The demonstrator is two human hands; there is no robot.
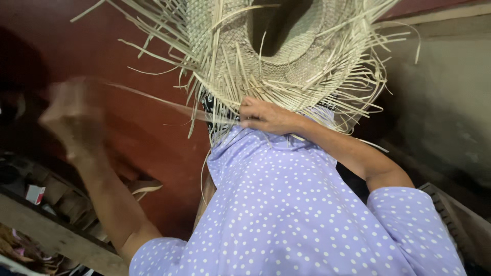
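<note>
Left edge of view: a wooden ledge (51,232) with a small red-and-white box (35,194) on it, cluttered and dim. Behind it, a reddish-brown floor (148,61).

Left hand (71,115): raised and out to the side, heavily motion-blurred. It appears closed around the end of one long pale straw strand (153,99) that runs taut from the hand toward the brim; the exact finger grip cannot be told through the blur.

Centre: the unfinished woven straw hat (276,51) rests against the person's lap, crown opening facing the camera. The person wears a lilac dress with white dots (286,214).

Right hand (266,116): at the lower edge of the brim, fingers pressed together and pinching the weave where the loose strands leave it, holding the work steady. A strip of black-and-white patterned fabric (209,110) shows just beside that hand, under the brim.

Right edge: grey wall or slab (445,102), and a ribbed wooden piece (450,214) low in the corner.

Progress, as judged: crown looks fully woven and tight. Inner brim is plaited all round. Outer brim is not closed; many free straw ends (353,82) stick out around the rim, uncut and untucked. Edge finishing looks to be what is left.
</note>
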